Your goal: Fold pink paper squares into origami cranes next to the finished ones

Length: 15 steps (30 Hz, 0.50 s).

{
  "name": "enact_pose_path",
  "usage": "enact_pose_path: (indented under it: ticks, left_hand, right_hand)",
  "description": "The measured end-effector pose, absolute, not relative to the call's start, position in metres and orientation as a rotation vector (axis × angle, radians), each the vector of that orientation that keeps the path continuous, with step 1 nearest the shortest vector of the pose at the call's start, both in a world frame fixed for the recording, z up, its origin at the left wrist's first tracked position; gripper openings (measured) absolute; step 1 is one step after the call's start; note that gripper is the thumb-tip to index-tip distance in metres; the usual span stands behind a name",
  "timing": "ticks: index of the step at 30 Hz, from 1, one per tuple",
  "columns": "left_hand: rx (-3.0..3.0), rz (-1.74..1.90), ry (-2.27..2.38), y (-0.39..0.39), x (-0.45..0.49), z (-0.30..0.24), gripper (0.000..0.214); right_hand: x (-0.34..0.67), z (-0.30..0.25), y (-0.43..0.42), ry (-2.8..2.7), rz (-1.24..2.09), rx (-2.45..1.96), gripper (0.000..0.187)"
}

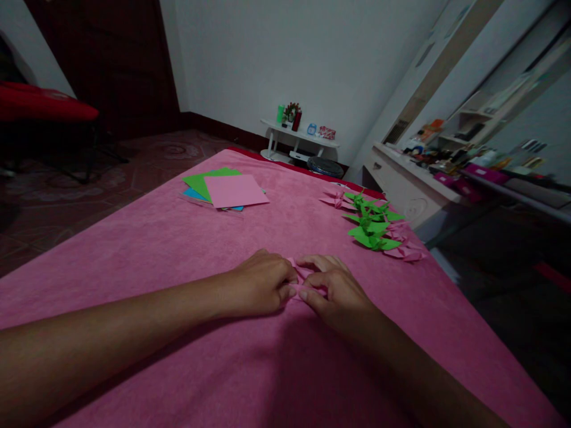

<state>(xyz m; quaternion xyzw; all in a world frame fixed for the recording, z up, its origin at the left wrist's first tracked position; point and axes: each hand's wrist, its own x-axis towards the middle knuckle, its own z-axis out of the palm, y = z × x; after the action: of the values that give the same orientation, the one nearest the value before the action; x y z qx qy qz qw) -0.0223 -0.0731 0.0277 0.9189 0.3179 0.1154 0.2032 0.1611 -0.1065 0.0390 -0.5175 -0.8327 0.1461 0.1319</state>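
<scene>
Between my two hands, low over the pink cloth, is a small piece of folded pink paper (301, 272), mostly covered by fingers. My left hand (266, 282) pinches its left side with thumb and curled fingers. On the other side, my right hand (335, 291) grips the paper between thumb and forefinger, the remaining fingers bent behind it. Folded green paper cranes (373, 233) and pink paper cranes (404, 241) lie in a cluster beyond my right hand. Farther off to the left rests a stack of square paper sheets (236, 191), pink on top with green and blue below.
A pink cloth (147, 249) covers the surface under my hands. At the far wall stands a low white shelf (303, 135) with small items. A dresser (414, 178) crowded with bottles and boxes is at the right, and a red chair (44, 104) at the left.
</scene>
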Motion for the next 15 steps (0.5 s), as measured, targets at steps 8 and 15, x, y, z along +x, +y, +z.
enact_pose_path:
  ticks: [8,15]
  left_hand:
    - [2.481,0.327,0.911,-0.0741,-0.0218,0.0273,0.026]
    - [2.544,0.378,0.963,-0.0773,-0.0191,0.0195,0.022]
  right_hand:
    - [0.1588,0.0398,-0.1043,-2.413,0.362,-1.571,0.012]
    - [0.1592,0.0384,-0.1055,-2.418,0.327,-1.577,0.010]
